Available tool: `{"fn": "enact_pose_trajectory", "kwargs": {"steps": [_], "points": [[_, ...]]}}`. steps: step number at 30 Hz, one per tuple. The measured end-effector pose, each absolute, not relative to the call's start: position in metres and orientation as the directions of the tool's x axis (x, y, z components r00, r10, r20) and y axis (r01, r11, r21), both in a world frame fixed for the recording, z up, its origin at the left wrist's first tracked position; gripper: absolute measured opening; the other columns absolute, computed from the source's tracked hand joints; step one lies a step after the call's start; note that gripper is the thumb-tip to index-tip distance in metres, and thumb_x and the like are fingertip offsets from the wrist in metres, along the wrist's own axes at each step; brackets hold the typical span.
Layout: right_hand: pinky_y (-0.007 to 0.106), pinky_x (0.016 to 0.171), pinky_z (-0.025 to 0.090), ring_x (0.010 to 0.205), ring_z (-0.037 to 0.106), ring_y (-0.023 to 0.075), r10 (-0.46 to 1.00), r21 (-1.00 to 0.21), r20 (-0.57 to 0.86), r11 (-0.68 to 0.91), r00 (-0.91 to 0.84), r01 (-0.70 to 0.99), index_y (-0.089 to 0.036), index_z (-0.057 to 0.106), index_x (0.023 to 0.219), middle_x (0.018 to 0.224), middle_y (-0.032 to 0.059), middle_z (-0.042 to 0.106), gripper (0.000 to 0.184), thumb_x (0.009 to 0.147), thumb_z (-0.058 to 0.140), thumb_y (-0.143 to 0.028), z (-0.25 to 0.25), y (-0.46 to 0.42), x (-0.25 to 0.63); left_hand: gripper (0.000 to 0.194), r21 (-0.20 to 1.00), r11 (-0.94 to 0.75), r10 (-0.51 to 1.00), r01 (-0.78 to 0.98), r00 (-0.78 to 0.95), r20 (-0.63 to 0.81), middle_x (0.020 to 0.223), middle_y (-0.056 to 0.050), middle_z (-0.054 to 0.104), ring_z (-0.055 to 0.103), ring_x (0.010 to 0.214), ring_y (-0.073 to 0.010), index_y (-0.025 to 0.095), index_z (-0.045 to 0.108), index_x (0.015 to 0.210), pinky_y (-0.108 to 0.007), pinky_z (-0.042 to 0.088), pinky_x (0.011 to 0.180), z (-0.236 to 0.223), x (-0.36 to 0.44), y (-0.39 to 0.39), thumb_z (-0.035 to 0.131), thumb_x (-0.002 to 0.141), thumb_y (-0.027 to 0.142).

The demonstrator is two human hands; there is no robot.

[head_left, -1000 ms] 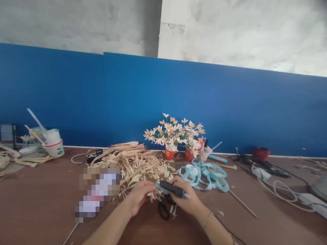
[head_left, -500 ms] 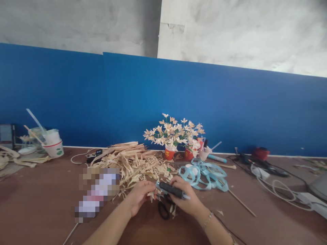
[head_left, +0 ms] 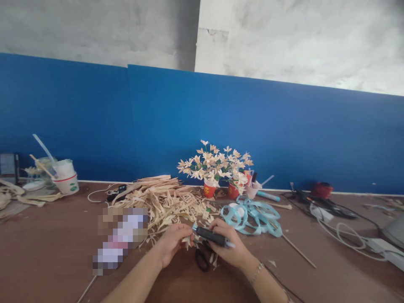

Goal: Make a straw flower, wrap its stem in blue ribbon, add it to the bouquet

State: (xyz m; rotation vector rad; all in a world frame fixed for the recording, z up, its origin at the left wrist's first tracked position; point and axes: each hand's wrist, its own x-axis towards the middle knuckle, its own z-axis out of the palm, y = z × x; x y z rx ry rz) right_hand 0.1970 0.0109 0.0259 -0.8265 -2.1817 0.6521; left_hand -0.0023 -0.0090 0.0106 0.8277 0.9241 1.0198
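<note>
Husk flower point(head_left: 187, 243), small and pale, is pinched in the left hand point(head_left: 172, 243) over the counter point(head_left: 63, 237), well in front of its far edge. The right hand point(head_left: 229, 243) wraps the black glue gun point(head_left: 212, 236), nozzle by the left fingertips; contact is unclear. Best, I judge: a steady nozzle, fingertips clear of it, wrists off the scissors point(head_left: 202, 261) beneath.

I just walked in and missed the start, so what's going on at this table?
A person's right hand holds a black glue gun, its tip close to the left hand, which pinches a small pale flower. Black-handled scissors lie below. Beyond are a heap of dry strips, light-blue ribbon and pale flowers in red cups.
</note>
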Motion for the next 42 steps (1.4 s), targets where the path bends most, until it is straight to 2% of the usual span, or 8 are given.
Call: {"fn": "enact_pose_trajectory", "kwargs": {"steps": [11, 19, 23, 26, 29, 32, 37, 42], "points": [[0.022, 0.065, 0.039, 0.072, 0.052, 0.0134, 0.683, -0.607, 0.433, 0.703, -0.588, 0.370, -0.018, 0.051, 0.069, 0.076, 0.0010, 0.053, 0.011, 0.068, 0.051, -0.007, 0.030, 0.008, 0.200, 0.018, 0.937, 0.253, 0.953, -0.241, 0.229, -0.199, 0.057, -0.001, 0.060, 0.051, 0.052, -0.0112, 0.013, 0.057, 0.061, -0.023, 0.034, 0.052, 0.009, -0.002, -0.008, 0.062, 0.063, 0.030], [0.022, 0.057, 0.033, 0.062, 0.050, 0.0140, 0.829, -0.449, 0.341, 0.558, -0.443, 0.698, -0.017, 0.051, 0.078, 0.068, 0.0005, 0.056, 0.010, 0.068, 0.054, -0.018, 0.043, 0.003, 0.213, 0.021, 0.989, 0.146, 0.980, 0.001, 0.137, -0.145, 0.053, -0.001, 0.061, 0.046, 0.049, -0.0098, 0.013, 0.059, 0.058, -0.020, 0.031, 0.049, 0.017, -0.002, -0.009, 0.060, 0.064, 0.033], [0.021, 0.055, 0.037, 0.063, 0.052, 0.0134, 0.771, -0.639, 0.141, 0.550, -0.621, 0.537, -0.019, 0.053, 0.082, 0.071, -0.0013, 0.057, 0.021, 0.064, 0.061, -0.026, 0.062, -0.011, 0.228, 0.031, 0.984, 0.149, 0.987, -0.101, 0.078, -0.142, 0.057, 0.002, 0.057, 0.045, 0.049, -0.0097, 0.015, 0.057, 0.059, -0.019, 0.030, 0.045, 0.020, -0.006, -0.009, 0.060, 0.064, 0.045], [0.025, 0.062, 0.042, 0.071, 0.055, 0.0163, 0.901, -0.740, 0.206, 0.398, -0.381, 0.542, -0.019, 0.049, 0.100, 0.084, 0.0023, 0.060, 0.032, 0.071, 0.056, -0.031, 0.072, -0.009, 0.255, 0.033, 0.985, 0.137, 0.989, -0.110, 0.065, -0.130, 0.057, 0.001, 0.056, 0.046, 0.050, -0.0103, 0.015, 0.056, 0.057, -0.020, 0.033, 0.048, 0.022, -0.007, -0.010, 0.062, 0.063, 0.048], [0.034, 0.070, 0.042, 0.080, 0.059, 0.0242, 0.973, -0.546, 0.182, -0.021, 0.144, 0.838, -0.014, 0.047, 0.102, 0.088, 0.0102, 0.061, 0.036, 0.068, 0.053, -0.026, 0.070, 0.001, 0.296, 0.036, 0.989, 0.113, 0.992, -0.096, 0.067, -0.107, 0.056, 0.000, 0.057, 0.048, 0.052, -0.0117, 0.015, 0.056, 0.056, -0.022, 0.035, 0.050, 0.024, -0.006, -0.011, 0.062, 0.062, 0.051], [0.041, 0.071, 0.041, 0.088, 0.060, 0.0334, 0.892, -0.295, 0.015, -0.428, 0.452, 0.854, -0.009, 0.049, 0.100, 0.087, 0.0188, 0.063, 0.037, 0.070, 0.049, -0.031, 0.052, 0.006, 0.339, 0.038, 0.994, 0.086, 0.993, -0.074, 0.081, -0.080, 0.053, -0.001, 0.056, 0.049, 0.053, -0.0127, 0.015, 0.057, 0.054, -0.023, 0.035, 0.051, 0.023, -0.005, -0.010, 0.062, 0.061, 0.052], [0.045, 0.077, 0.040, 0.098, 0.056, 0.0353, 0.833, -0.154, -0.106, -0.553, 0.543, 0.819, -0.009, 0.056, 0.100, 0.102, 0.0218, 0.061, 0.037, 0.072, 0.047, -0.031, 0.024, -0.002, 0.375, 0.036, 0.997, 0.061, 0.993, -0.053, 0.109, -0.055, 0.056, -0.001, 0.059, 0.046, 0.051, -0.0107, 0.014, 0.059, 0.057, -0.022, 0.032, 0.051, 0.018, -0.005, -0.008, 0.060, 0.065, 0.049], [0.055, 0.080, 0.035, 0.103, 0.051, 0.0379, 0.891, -0.094, 0.088, -0.438, 0.446, 0.894, -0.013, 0.065, 0.086, 0.102, 0.0189, 0.061, 0.025, 0.069, 0.047, -0.018, 0.047, -0.001, 0.336, 0.029, 0.994, 0.053, 0.985, -0.094, 0.169, -0.036, 0.055, 0.000, 0.059, 0.039, 0.047, -0.0082, 0.013, 0.060, 0.060, -0.021, 0.028, 0.050, 0.016, -0.003, -0.010, 0.057, 0.070, 0.040]]}}
